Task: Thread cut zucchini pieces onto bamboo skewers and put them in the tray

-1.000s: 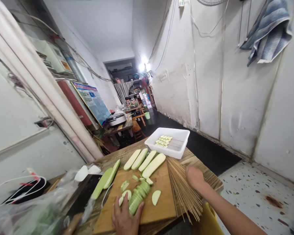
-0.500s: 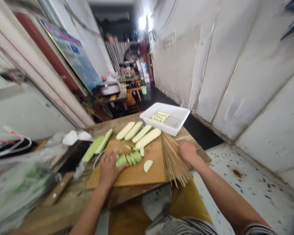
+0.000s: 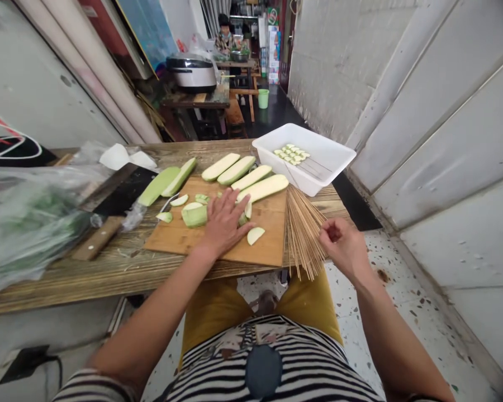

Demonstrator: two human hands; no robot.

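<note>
My left hand (image 3: 225,221) lies with spread fingers over the cut zucchini on the wooden cutting board (image 3: 180,239), hiding part of the slices. A chunk of sliced zucchini (image 3: 194,216) shows beside its thumb-less side, and a single half-round slice (image 3: 255,235) lies to its right. Four-sided halves aside, several long zucchini halves (image 3: 263,188) rest along the board's far edge. At the fanned bamboo skewers (image 3: 304,231), my right hand (image 3: 344,245) is closed in a pinch by their right side; whatever is between its fingertips is too small to make out.
A white plastic tub (image 3: 331,159) at the table's far right holds skewered zucchini pieces (image 3: 292,154). To the left lie a cleaver (image 3: 113,192) and a plastic bag of greens (image 3: 37,229). Farther back are a rice cooker (image 3: 191,72), a green bucket (image 3: 263,99) and a seated person (image 3: 225,38).
My left hand has shifted right across the zucchini, its fingers now spread. My right hand has turned into a pinch beside the skewers. The camera view has tilted down.
</note>
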